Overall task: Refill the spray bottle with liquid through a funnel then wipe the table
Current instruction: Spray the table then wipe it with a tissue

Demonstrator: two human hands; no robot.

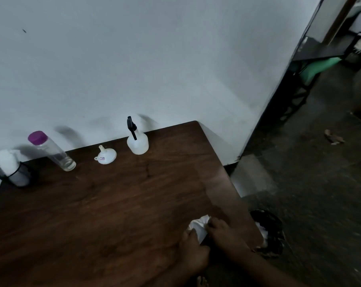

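Note:
A white spray bottle point(137, 142) with a black trigger head stands at the back of the dark wooden table point(105, 204), near the wall. Left of it a white funnel point(105, 155) lies mouth-down. Further left stands a clear bottle point(53, 151) with a purple cap, a little liquid at its bottom. Near the table's right front edge my left hand point(193, 250) and my right hand point(224, 233) both grip a crumpled white tissue point(199, 225) resting on the tabletop.
A black mesh holder point(14, 175) with a white tissue roll sits at the far left. On the floor right of the table is a dark bin point(270, 233) with white paper inside. A white wall runs behind; black furniture stands at the far right.

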